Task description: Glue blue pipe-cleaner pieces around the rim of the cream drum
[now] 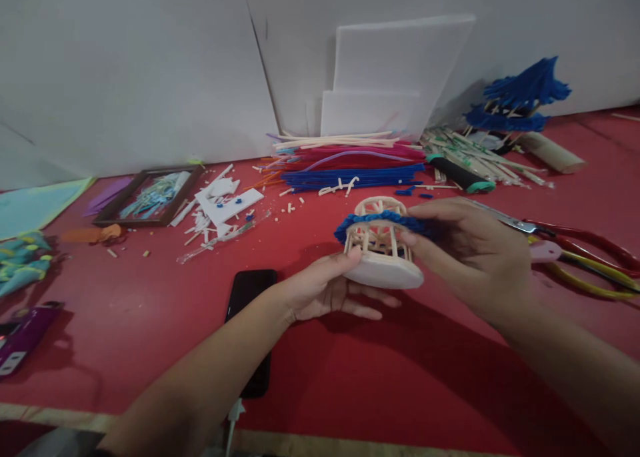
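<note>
Between my two hands, above the red table, is a small model pavilion [383, 268] with a white base, cream posts and a ruffled blue band [373, 218] round its middle. My left hand [333, 287] grips the base at its left edge, thumb on top and the other fingers stretched beneath it. My right hand [475, 250] closes on the model's right side, its fingertips at the blue band and a post. Part of the blue band is hidden behind the right fingers. The model is tilted, its base toward me.
A phone [253, 293] with a cable lies by my left forearm. Pliers [590, 243] and scissors [600, 273] are at the right. Behind are blue pipe cleaners [350, 178], a blue-roofed model [525, 90], white scraps [225, 203] and a framed tray [145, 222].
</note>
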Motion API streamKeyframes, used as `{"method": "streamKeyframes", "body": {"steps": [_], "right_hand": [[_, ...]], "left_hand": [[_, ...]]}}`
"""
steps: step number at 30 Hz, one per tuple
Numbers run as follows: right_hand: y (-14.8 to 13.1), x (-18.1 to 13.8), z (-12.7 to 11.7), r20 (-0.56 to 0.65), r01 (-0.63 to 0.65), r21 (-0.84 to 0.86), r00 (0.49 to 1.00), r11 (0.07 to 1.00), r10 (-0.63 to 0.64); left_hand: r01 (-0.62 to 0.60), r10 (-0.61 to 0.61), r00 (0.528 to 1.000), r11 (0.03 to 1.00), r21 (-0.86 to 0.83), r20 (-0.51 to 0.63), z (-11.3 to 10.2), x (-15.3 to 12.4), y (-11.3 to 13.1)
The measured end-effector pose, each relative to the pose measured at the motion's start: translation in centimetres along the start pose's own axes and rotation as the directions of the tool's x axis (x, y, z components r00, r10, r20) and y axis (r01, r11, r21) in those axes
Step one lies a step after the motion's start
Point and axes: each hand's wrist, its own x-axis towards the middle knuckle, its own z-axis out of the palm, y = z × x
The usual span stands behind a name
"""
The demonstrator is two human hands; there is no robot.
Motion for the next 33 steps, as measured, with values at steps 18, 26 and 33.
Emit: {"method": "streamKeyframes", "body": {"steps": [18,26,33], "right_hand": [[-0.57,-0.1,-0.85,0.074,0.347,0.07,0.933,0.935,-0.352],[-1.02,0.44,-0.92,0.051,0.394,-0.062,0.919,0.917,-0.391],[-0.98,0.41,-0.87,0.056,0.4,-0.089,0.917,0.912,-0.396]], "left_hand": [[-0.474,0.603,0.791,0.714,0.515,-0.109,0.94,-0.54,0.01],[-0.485,0.624,0.775,0.688,0.541,-0.1,0.89,-0.53,-0.05],[-0.472,0.628,0.764,0.698,0.539,-0.145,0.6,-0.54,-0.22]]}}
